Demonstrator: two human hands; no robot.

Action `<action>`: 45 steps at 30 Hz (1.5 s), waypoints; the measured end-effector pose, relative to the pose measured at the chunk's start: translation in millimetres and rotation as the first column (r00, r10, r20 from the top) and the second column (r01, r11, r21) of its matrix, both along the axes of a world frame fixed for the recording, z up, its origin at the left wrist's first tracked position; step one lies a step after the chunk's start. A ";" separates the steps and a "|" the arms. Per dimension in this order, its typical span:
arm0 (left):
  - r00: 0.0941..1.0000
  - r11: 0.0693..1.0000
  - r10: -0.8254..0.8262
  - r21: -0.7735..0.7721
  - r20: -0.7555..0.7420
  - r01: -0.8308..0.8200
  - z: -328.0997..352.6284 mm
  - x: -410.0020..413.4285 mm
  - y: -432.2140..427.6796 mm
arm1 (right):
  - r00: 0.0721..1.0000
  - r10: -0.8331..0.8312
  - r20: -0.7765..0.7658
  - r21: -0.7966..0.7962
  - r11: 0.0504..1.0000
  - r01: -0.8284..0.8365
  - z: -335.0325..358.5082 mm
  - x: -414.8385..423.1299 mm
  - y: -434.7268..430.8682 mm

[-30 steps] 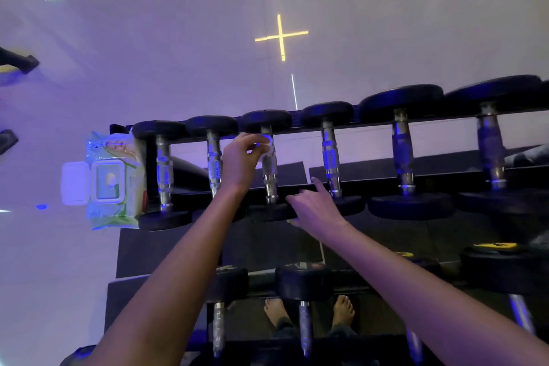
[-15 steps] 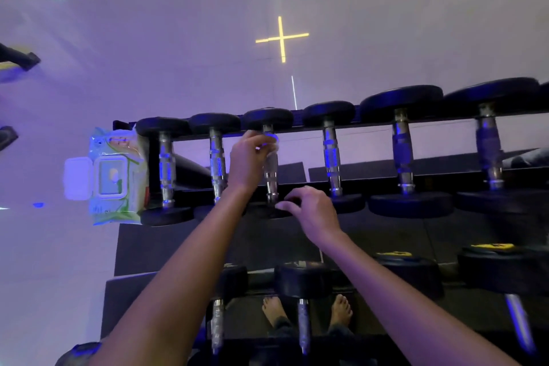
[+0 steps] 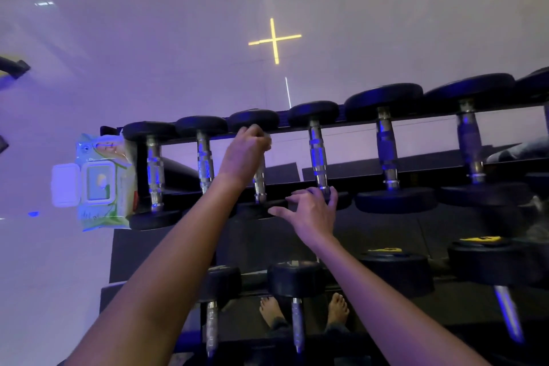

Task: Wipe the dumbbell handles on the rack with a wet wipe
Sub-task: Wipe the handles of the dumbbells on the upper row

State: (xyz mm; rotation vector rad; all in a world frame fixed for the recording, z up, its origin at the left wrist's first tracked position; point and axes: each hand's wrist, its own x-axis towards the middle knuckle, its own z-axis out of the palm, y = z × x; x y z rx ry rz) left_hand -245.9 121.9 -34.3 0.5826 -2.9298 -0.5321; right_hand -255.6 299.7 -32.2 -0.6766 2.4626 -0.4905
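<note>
On the rack's (image 3: 359, 125) top tier, the third dumbbell handle (image 3: 259, 184) from the left lies front to back. The left hand (image 3: 245, 154) is curled round its far end, and the wipe itself is hidden under the fingers. The right hand (image 3: 315, 212), fingers spread and loose, touches the near head (image 3: 252, 212). Likely slips: the wipe bunches so bare skin rubs the metal, the dumbbell rolls if that steadying hand lifts, or the near end gets skipped. A wipe pack (image 3: 101, 184) sits at the rack's left end.
</note>
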 end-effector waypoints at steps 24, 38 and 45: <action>0.773 0.508 0.634 0.769 -0.027 -0.389 -8.0 33.2 11.4 | 0.999 -0.042 0.031 -0.072 0.996 0.044 -8.0 -2.5 0.8; 0.894 0.598 0.443 0.722 0.066 -0.349 4.2 59.1 53.8 | 0.998 0.054 0.012 -0.140 0.989 -0.052 29.7 -9.4 40.9; 0.948 0.717 0.317 0.659 -0.018 -0.228 20.5 12.5 105.0 | 0.989 -0.145 -0.030 0.025 0.989 0.146 41.8 -43.5 71.3</action>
